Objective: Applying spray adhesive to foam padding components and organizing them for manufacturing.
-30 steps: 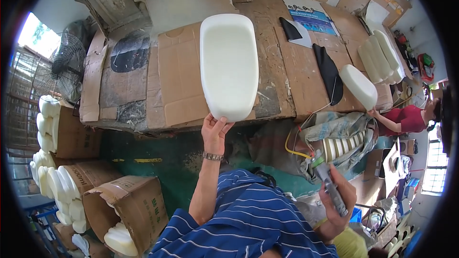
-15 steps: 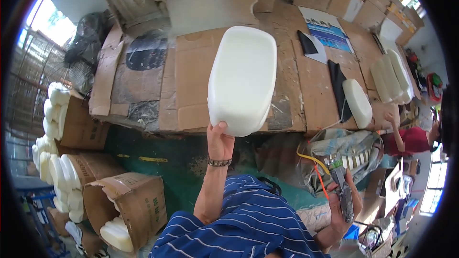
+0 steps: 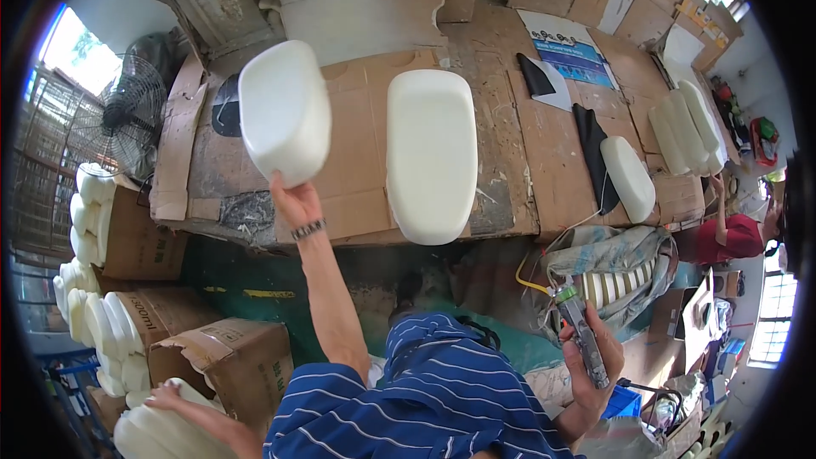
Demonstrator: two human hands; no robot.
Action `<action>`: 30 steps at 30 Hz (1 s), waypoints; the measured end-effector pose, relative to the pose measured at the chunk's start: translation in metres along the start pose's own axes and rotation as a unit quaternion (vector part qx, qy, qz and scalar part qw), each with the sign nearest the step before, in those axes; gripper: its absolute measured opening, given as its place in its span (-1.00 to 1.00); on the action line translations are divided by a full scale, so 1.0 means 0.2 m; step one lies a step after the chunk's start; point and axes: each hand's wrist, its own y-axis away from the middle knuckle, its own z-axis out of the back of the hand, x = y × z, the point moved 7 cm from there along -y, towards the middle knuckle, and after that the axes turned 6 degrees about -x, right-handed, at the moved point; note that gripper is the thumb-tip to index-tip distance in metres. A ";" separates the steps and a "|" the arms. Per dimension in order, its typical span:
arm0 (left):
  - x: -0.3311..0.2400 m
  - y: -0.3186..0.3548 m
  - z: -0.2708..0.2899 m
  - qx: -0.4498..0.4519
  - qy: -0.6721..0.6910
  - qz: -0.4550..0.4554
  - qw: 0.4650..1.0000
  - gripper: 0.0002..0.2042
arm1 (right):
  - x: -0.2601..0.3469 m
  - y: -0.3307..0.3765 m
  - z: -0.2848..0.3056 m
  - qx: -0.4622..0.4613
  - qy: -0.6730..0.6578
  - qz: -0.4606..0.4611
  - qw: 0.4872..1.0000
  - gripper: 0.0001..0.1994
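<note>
My left hand (image 3: 296, 203) pinches the near end of a white moulded foam pad (image 3: 285, 106), tilted up above the left of the cardboard-covered table (image 3: 357, 178). A second pad (image 3: 432, 157), cream-white, long and rounded, lies in the middle of the table near its front edge. Off to the right, beyond the table's front edge, my right hand (image 3: 599, 361) is closed round a grey, stained spray gun (image 3: 583, 336). A green part and a yellow hose (image 3: 533, 282) show at the gun's far end.
At lower left another person's hand (image 3: 166, 395) touches white pads beside a cardboard box (image 3: 229, 361). A fan (image 3: 123, 106) stands at far left. Another pad (image 3: 627, 178) and black cloth (image 3: 588, 149) lie on the right. A person in red (image 3: 727, 238) is at far right.
My left hand has swung left with a pad, and another pad now shows where it was. My right hand has shifted slightly left with the spray gun. Another person's arm has appeared at lower left.
</note>
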 end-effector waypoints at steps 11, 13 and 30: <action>0.38 0.79 0.03 0.035 -0.509 0.323 0.797 -0.12 | 0.05 0.01 -0.09 0.017 0.003 -0.010 1.000 -0.43; 0.41 0.95 0.05 0.035 -0.483 0.347 0.803 -0.13 | 0.08 -0.01 -0.09 0.016 0.041 -0.010 0.999 -0.45; 0.55 1.14 0.11 -0.014 -0.302 0.309 0.902 -0.31 | 0.03 0.13 0.02 0.050 0.034 0.005 0.998 -0.46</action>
